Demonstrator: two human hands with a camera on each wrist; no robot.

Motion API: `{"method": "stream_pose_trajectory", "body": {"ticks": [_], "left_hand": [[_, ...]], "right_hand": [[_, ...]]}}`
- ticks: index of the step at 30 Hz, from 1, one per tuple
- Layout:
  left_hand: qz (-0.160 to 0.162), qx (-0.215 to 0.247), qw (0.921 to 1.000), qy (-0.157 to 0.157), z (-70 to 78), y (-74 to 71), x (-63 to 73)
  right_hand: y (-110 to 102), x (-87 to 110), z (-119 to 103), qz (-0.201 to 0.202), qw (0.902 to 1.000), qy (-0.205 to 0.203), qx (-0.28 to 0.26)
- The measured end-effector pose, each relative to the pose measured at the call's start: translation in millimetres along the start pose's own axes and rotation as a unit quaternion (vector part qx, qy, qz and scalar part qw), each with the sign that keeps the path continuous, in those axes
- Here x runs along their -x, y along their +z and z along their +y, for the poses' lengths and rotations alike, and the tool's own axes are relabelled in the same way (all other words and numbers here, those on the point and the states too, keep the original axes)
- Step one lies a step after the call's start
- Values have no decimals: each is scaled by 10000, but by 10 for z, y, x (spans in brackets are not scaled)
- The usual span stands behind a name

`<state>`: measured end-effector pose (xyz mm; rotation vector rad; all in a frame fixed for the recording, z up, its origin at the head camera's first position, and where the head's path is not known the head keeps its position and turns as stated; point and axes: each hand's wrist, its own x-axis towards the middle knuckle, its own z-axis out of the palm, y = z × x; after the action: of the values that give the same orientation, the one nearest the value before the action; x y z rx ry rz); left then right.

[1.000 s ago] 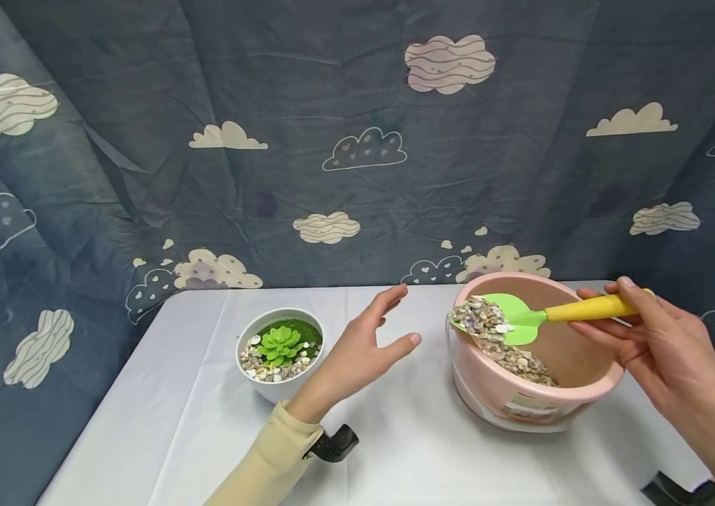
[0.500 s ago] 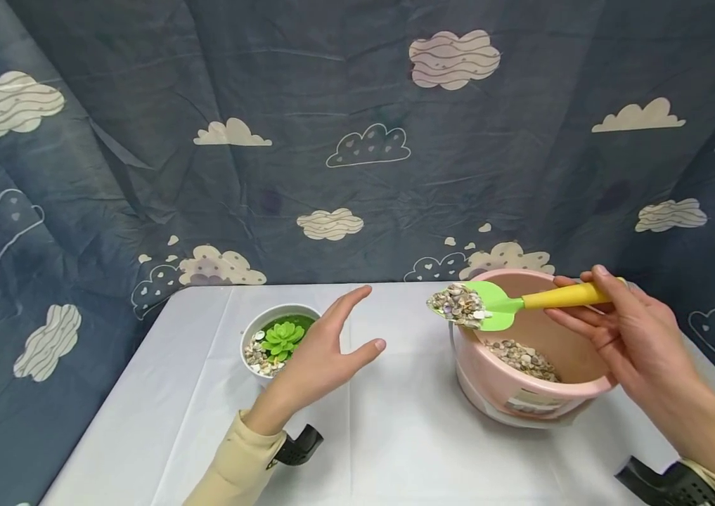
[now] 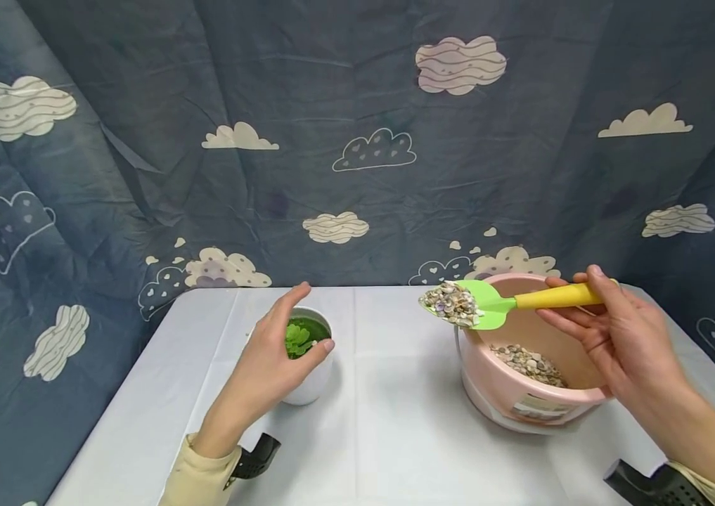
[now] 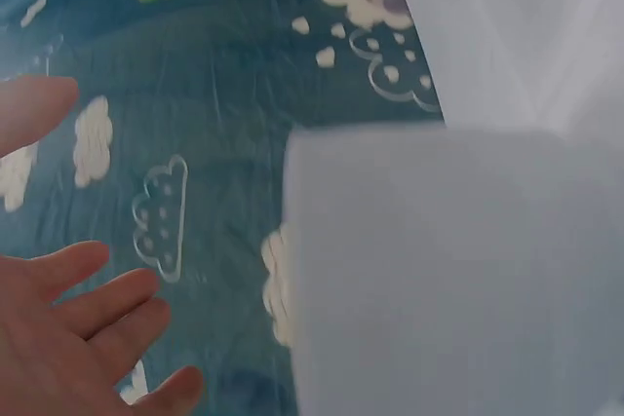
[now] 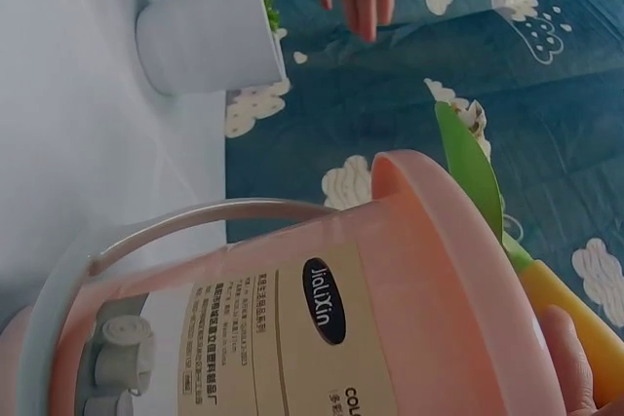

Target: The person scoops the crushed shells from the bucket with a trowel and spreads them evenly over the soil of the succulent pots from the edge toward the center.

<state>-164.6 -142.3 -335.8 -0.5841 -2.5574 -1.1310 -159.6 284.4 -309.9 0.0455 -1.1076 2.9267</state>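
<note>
My right hand (image 3: 629, 344) grips the yellow handle of a small garden trowel (image 3: 491, 310), also visible at the right of the right wrist view. Its green blade carries a heap of small shells or pebbles (image 3: 452, 303) and hangs level over the left rim of a pink bucket (image 3: 537, 404). Further left, my left hand (image 3: 262, 369) spreads thumb and fingers in front of a white pot (image 3: 314, 383), hiding part of it. A green succulent (image 3: 297, 337) shows between thumb and fingers. In the left wrist view the pot (image 4: 448, 270) looms close beside the hand.
More shells or pebbles (image 3: 531, 365) lie inside the bucket, whose carrying handle (image 5: 219, 211) hangs down its side. Bucket and pot stand apart on a white-covered table (image 3: 395, 436). A dark cloth with cloud prints (image 3: 370, 77) hangs behind.
My left hand has moved left and now overlaps the pot in the head view. The loaded trowel has shifted left, with its tip out past the bucket's rim.
</note>
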Motion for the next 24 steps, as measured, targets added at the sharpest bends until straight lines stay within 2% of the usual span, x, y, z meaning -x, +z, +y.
{"method": "stream_pose_trajectory", "body": {"ticks": [5,9,13,18,24], "left_hand": [[140,66,9996,-236,-177,-97,85],[24,161,9978,-650,-318,-125,149],[-223,65,9941,-1056,-466,-123,177],[-576,26,9884,-1402,-657,-132,210],[-1009,619,9792,-1648,-885,-127,230]], "right_hand": [[22,-11,29,79,10000,-33,50],[33,-23,50,115,9999,-48,40],[33,-26,86,68,9998,-154,74],[41,-22,141,-206,9992,-328,-25],[88,-25,170,-414,9984,-332,-214]]}}
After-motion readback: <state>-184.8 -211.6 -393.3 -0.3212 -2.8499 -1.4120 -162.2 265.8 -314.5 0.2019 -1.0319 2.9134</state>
